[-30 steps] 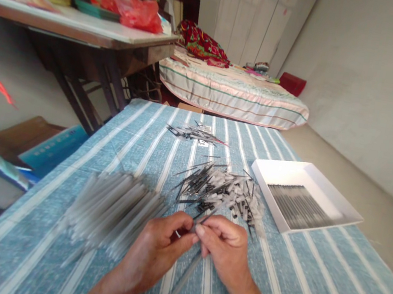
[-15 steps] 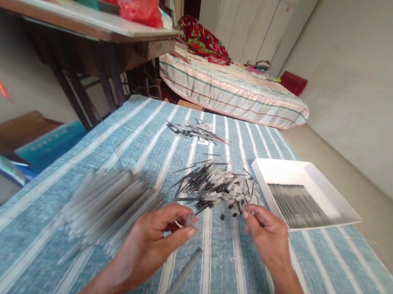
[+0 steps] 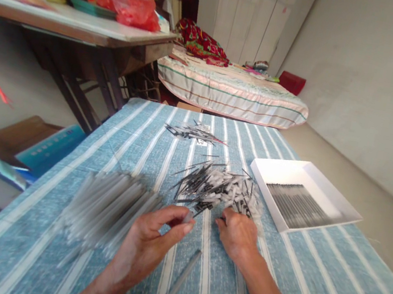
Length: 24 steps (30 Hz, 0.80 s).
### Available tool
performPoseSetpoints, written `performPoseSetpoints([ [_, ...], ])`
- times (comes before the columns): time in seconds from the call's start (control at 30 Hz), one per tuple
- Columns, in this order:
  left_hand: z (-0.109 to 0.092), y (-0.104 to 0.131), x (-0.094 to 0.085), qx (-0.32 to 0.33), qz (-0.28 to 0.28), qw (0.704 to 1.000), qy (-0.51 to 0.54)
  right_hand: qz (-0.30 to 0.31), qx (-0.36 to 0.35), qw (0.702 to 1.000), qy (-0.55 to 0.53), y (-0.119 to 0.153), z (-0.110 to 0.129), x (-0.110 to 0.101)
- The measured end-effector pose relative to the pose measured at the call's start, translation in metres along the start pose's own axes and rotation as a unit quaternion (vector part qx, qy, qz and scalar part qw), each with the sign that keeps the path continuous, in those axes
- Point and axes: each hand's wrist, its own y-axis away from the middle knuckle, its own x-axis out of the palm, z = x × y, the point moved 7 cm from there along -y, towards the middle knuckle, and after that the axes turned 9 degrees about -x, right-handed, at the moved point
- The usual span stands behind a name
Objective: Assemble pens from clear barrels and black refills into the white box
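Note:
My left hand (image 3: 154, 233) pinches a small grey translucent piece (image 3: 188, 216) between thumb and forefinger. A thin dark stick shows just beyond those fingertips; whether it is held I cannot tell. My right hand (image 3: 238, 233) is at the near edge of a loose pile (image 3: 209, 182) of short clear pieces and thin black sticks. Its fingers are closed, and anything inside them is hidden. Left of my left hand lies a stack of long grey translucent tubes (image 3: 113, 208), blurred. A single grey tube (image 3: 178, 283) rests on the cloth between my forearms.
A shallow white box (image 3: 341, 210) on the right holds a row of dark thin sticks (image 3: 295, 205). Farther back is a smaller heap of sticks (image 3: 193, 131). The table has a blue striped cloth (image 3: 138, 131). A side table (image 3: 140, 34) and a bed (image 3: 230, 84) stand beyond.
My right hand has moved left along the pile's near edge, closer to my left hand, and turned knuckles up. My left hand stays almost in place, still pinching the small piece.

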Motion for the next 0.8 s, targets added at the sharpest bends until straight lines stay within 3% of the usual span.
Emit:
performPoseSetpoints([
  [0.1,0.004,0.0,0.0,-0.018,0.005,1.0,0.022,-0.012,-0.013,0.999,-0.031,0.001,-0.002,0.001],
  [0.2,0.006,0.0,0.003,-0.032,0.02,0.999,0.029,-0.046,-0.04,0.983,-0.176,0.004,-0.002,-0.004],
  [0.27,0.004,0.001,0.006,-0.028,0.033,0.999,0.031,-0.042,-0.062,0.935,-0.348,0.007,0.001,-0.008],
  [0.33,0.001,0.002,0.009,-0.016,0.05,0.998,0.026,-0.034,-0.08,0.855,-0.512,0.012,0.006,-0.018],
  [0.4,-0.002,0.003,0.013,-0.007,0.075,0.997,0.011,-0.039,-0.095,0.785,-0.611,0.017,0.011,-0.032],
  [0.47,-0.005,0.004,0.016,0.003,0.098,0.995,0.004,-0.054,-0.115,0.753,-0.645,0.021,0.015,-0.046],
  [0.57,-0.011,0.005,0.018,0.024,0.11,0.994,0.013,-0.062,-0.147,0.748,-0.644,0.022,0.02,-0.059],
  [0.8,-0.014,0.008,0.022,0.031,0.132,0.991,0.009,-0.066,-0.172,0.772,-0.608,0.021,0.027,-0.058],
])
